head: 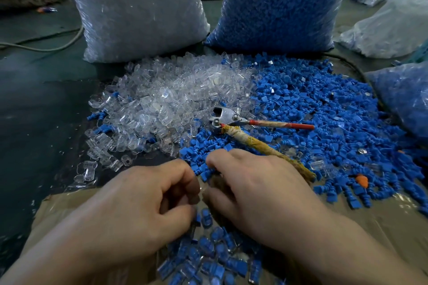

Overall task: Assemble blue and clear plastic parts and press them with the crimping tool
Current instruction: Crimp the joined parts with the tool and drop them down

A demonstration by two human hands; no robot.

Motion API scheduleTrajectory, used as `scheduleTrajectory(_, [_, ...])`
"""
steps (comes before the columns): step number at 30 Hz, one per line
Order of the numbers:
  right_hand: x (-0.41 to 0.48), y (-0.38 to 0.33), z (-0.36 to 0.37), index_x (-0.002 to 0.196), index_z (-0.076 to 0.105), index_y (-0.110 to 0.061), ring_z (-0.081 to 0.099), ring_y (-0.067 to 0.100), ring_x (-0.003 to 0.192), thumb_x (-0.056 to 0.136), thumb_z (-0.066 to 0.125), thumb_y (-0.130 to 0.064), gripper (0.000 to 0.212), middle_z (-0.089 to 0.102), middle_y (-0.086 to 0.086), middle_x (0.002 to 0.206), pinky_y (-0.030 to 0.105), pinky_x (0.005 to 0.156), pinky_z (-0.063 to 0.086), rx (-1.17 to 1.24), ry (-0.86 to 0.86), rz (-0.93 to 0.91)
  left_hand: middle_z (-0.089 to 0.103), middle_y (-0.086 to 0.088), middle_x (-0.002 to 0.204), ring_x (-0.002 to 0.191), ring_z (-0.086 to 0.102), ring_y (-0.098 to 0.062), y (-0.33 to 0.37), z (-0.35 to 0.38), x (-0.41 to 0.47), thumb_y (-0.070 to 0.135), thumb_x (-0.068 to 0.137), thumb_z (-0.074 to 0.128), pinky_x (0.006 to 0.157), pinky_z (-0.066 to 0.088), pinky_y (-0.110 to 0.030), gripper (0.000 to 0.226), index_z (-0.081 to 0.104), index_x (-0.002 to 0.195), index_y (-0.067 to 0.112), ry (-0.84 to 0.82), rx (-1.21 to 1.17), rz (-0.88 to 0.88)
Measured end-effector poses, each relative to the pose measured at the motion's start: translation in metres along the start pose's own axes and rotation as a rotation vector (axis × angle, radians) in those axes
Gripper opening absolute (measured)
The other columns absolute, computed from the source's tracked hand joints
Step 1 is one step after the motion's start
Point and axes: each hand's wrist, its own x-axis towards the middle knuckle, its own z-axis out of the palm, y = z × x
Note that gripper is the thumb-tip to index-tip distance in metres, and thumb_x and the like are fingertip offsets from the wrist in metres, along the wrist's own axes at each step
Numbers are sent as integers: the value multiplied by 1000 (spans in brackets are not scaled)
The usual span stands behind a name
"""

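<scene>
The clear sack (pixel 139 7) and blue sack (pixel 278 2) are standing at 12 o'clock; glossy clear shells (pixel 166 95) are heaping at 11, ribbed blue plugs (pixel 324 104) at 1. The crimping tool (pixel 234 132) is lying just beyond your right hand (pixel 259 187), metal head at 12, frayed taped handle (pixel 266 149) running towards 4; your left hand (pixel 157 194) is farther. Both hands are curling together; whether they are pinching a part is hidden.
</scene>
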Motion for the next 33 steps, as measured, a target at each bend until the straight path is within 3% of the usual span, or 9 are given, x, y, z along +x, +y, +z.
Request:
scheduleTrajectory(5, [17,-3,14,102,41,-30,36,24,59,94,33,-63,34,32,-6,77,30,45,19,-158,-9,58,65,33,72,63,63,8,-4,3,5,59,80,57,46,41,-16,15,56,91,50,292,217,-61])
scheduleTrajectory(8, [21,0,19,92,38,-31,36,20,57,97,35,-58,28,27,-7,71,29,43,19,-173,20,99,62,22,75,64,59,2,-11,7,10,63,77,56,57,47,-24,32,52,106,50,483,252,-140])
scheduleTrajectory(12, [22,1,23,91,38,-27,36,22,55,98,50,-37,17,22,-8,68,29,40,17,-203,44,119,50,26,99,87,55,-4,-11,14,19,71,77,47,75,52,-32,62,47,134,47,412,449,-179])
scheduleTrajectory(18, [21,6,17,97,42,-28,55,24,71,98,48,-30,6,43,-8,80,36,50,37,-112,86,76,57,23,93,86,55,-7,-1,19,23,46,85,67,71,42,-28,25,66,109,38,447,392,-126])
scheduleTrajectory(22, [19,10,11,99,51,-30,55,13,82,98,47,-42,13,59,-9,90,37,73,47,109,173,125,58,23,92,83,56,-6,-4,20,22,42,87,66,74,48,-31,29,62,116,40,482,312,-144])
scheduleTrajectory(25, [15,13,7,96,60,-32,59,3,74,92,62,-40,9,64,-10,76,22,64,47,391,249,230,57,21,92,83,55,0,-8,20,21,39,89,61,73,47,-28,36,59,125,40,521,224,-156])
scheduleTrajectory(27, [14,13,3,91,64,-33,66,6,60,90,67,-31,4,69,-7,71,17,50,49,785,223,327,56,24,94,91,54,10,-9,21,21,37,91,59,71,40,-16,29,60,120,42,559,112,-143])
scheduleTrajectory(30, [14,17,-2,87,68,-26,69,28,58,90,67,-17,9,69,11,67,29,48,54,1280,175,382,64,20,87,89,58,12,-5,22,18,37,88,59,62,45,-12,14,65,96,45,620,-172,-130])
scheduleTrajectory(33, [12,22,-6,83,67,-18,64,25,52,82,71,-24,8,66,8,68,30,46,52,1424,163,336,71,10,82,72,68,-3,2,23,17,30,86,62,55,52,-10,12,70,88,39,626,-515,-100])
